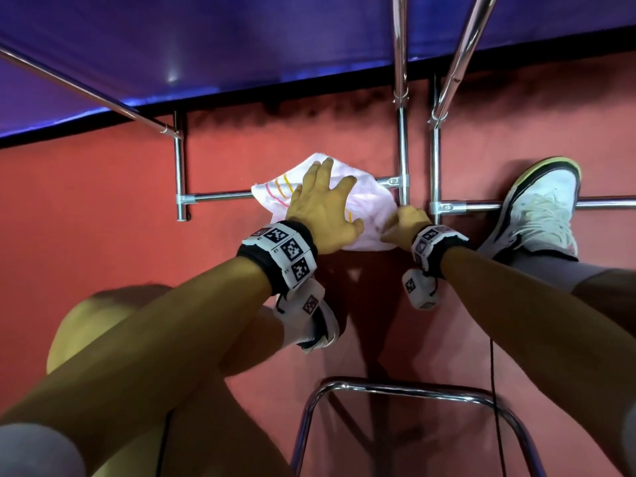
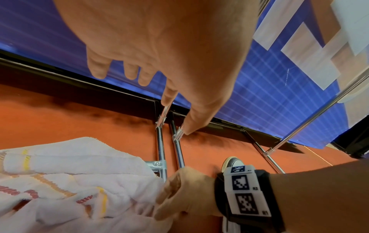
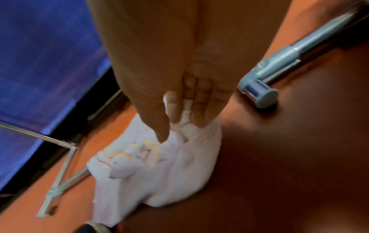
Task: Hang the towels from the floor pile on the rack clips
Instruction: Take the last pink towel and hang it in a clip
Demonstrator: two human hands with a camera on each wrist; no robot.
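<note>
A white towel with orange, yellow and red stripes lies crumpled on the red floor against the rack's low crossbar. My left hand is spread over it with straight fingers; in the left wrist view the left hand hangs above the towel without gripping it. My right hand pinches the towel's right edge. The right wrist view shows the right hand with thumb and fingers closed on a fold of the towel. No clips are in view.
Chrome rack uprights rise just right of the towel, before a blue wall panel. My shoe rests over the right crossbar. A chrome tube frame stands near my knees. A capped tube end lies close to my right hand.
</note>
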